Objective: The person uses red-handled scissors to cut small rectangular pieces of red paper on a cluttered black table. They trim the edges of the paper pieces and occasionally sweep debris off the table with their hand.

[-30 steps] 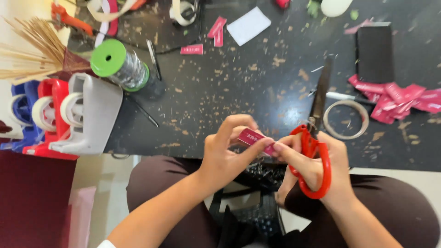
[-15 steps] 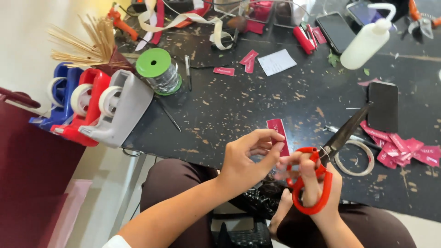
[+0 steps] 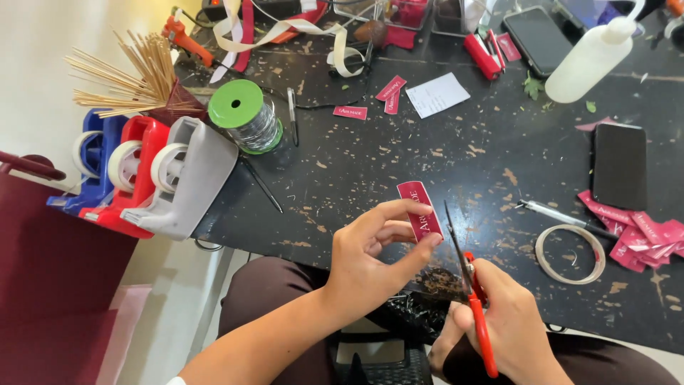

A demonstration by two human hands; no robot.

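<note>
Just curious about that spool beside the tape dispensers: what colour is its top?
Bright green. The spool shows best in the head view, its sides wound with silvery wire.

Small red paper tag held upright beside red-handled scissors.

Squeeze bottle cut off by top edge; left hand hides the label's lower end.

— What sort of room is it?
— A dark worktable, its top scratched and flecked pale; a cream wall up and left of the grip; pale floor below the edge; light even.
— Anything else?
— A maroon seat, far left.
</note>
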